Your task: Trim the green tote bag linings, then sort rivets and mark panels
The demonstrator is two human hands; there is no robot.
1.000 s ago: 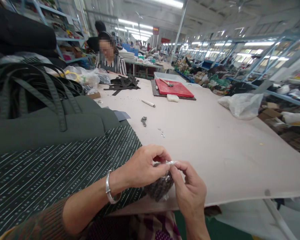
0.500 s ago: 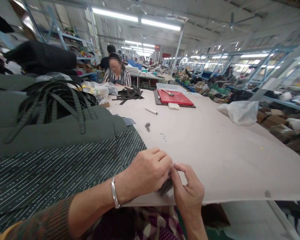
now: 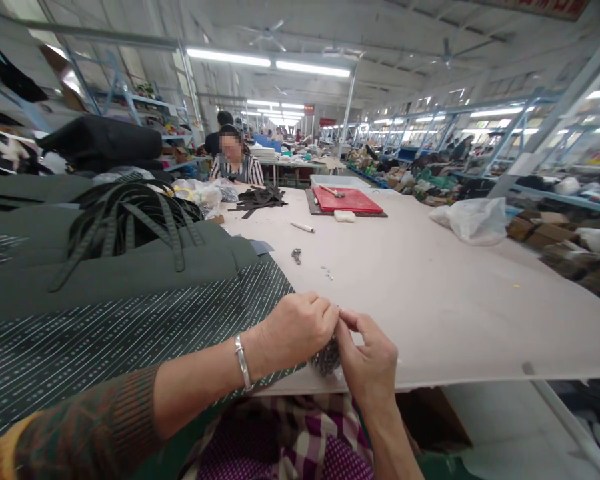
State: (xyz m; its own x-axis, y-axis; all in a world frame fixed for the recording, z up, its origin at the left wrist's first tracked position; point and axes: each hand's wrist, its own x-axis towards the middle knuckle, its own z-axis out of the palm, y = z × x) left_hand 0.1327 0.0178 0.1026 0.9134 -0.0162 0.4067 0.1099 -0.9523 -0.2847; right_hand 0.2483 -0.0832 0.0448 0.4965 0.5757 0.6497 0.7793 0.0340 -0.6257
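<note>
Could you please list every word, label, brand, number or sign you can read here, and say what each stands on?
No text reads clearly here.
Dark striped fabric: rows of small pale lettering, too blurred to quote.
Red sign at the top right: characters blurred and cut off by the picture edge.
Small red hanging sign in the distance: too small to read.

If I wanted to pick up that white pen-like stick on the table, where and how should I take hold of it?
Probably around the middle of the white stick, coming straight down from above, with the grip closing across its narrow width on both long sides. It is slender, lies flat on the table, and nothing touches its sides.
</note>
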